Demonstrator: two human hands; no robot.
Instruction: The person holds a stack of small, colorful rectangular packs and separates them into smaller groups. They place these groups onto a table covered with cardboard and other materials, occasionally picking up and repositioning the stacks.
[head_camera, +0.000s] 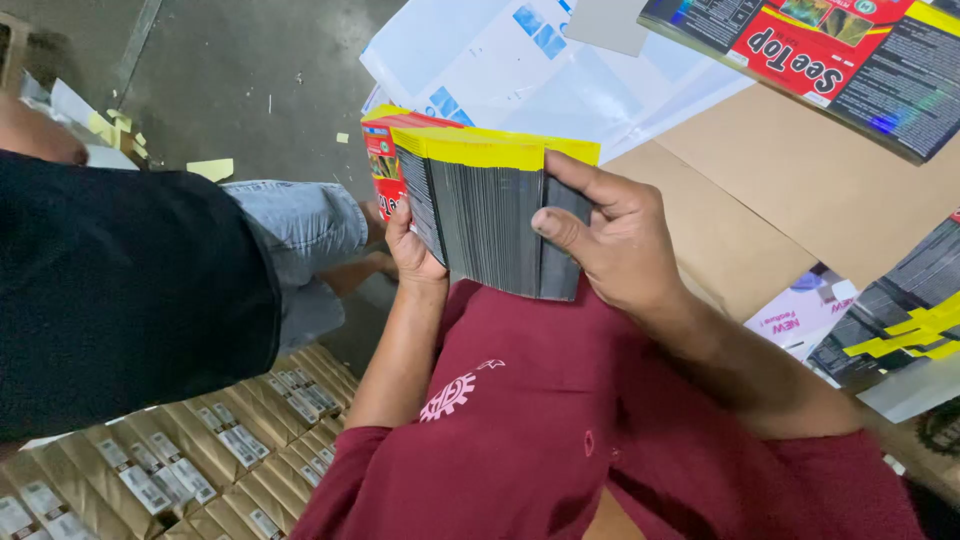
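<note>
A thick stack of flat printed cartons (480, 215), dark grey along the edges with a yellow top strip and a red printed face, is held upright in front of me. My left hand (412, 250) grips the stack's left side from below. My right hand (600, 235) clasps its right side, thumb pressed across the dark edges. Both forearms rise from my maroon shirt.
Another person in a black top and jeans (130, 290) sits close on the left. Rows of packed cartons in a box (200, 460) lie at lower left. Brown cardboard sheets (800, 190), white sheets (520, 60) and printed flat cartons (830, 50) cover the right.
</note>
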